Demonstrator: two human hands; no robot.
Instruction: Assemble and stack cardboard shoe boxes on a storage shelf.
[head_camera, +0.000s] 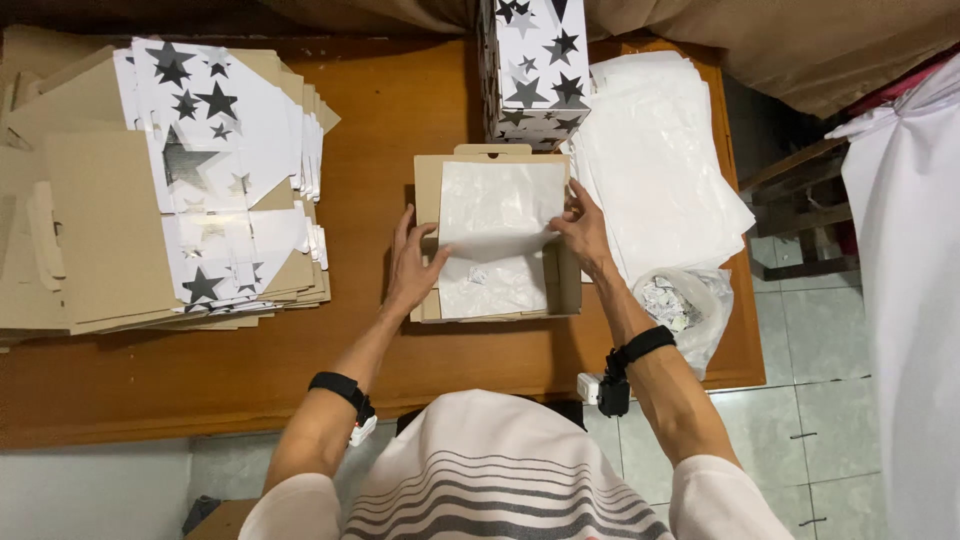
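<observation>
Table (400, 110): smooth, semi-gloss orange-brown wood. Open box (428, 190): matt brown cardboard, lined with thin, crinkled white tissue paper (500, 230). Bag (690, 305) at the table edge: clear, shiny plastic.
</observation>
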